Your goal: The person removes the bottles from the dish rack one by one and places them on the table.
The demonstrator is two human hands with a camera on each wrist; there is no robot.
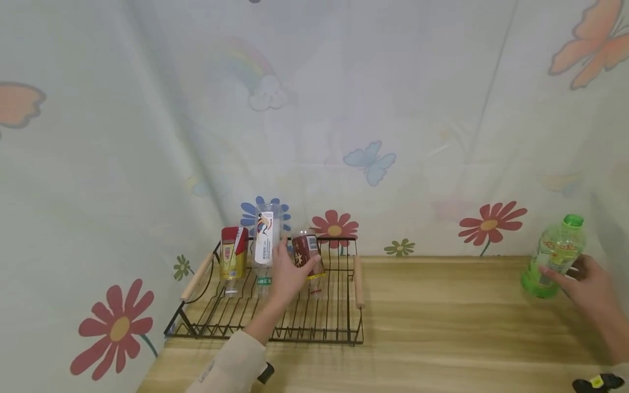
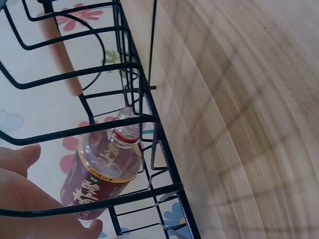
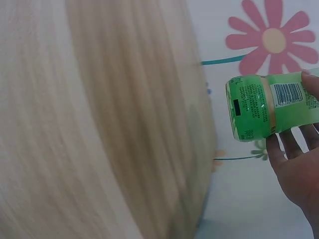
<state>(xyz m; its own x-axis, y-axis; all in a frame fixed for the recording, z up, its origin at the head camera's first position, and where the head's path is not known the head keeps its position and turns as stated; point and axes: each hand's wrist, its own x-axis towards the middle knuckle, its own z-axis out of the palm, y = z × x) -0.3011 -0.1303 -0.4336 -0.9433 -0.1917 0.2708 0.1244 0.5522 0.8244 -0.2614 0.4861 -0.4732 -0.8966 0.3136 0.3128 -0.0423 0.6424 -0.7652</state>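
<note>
Green bottle: we are holding a translucent green plastic bottle with a printed label (image 1: 554, 256) over the light wood-grain worktop (image 1: 432, 311), near its back right corner; it is leaning slightly, neck uppermost.
Right hand: our right hand (image 1: 587, 286) is gripping its middle, thumb in front, other fingers supporting it from behind.
Dark-red bottle: a clear plastic bottle with a dark-red label and yellow band (image 1: 308, 255) is standing neck down in the black wire rack with pale wooden handles (image 1: 359, 281), by the rack's back edge, towards its right end.
Left hand: our left hand (image 1: 289, 275) is spreading its fingers wide around that bottle's upper end; we are not able to tell how firmly it is touching.
Neighbours: a tall clear bottle with a white label (image 1: 264, 237) and a red-and-gold-labelled bottle (image 1: 233, 254) are standing further left along that back edge.
Handling: we are judging both handled bottles light, thin-walled and rather slippery, hardly fragile but easily dented.
Hold: we are favouring the labelled middle, squeezing gently, since hard pressure would be buckling the plastic.
</note>
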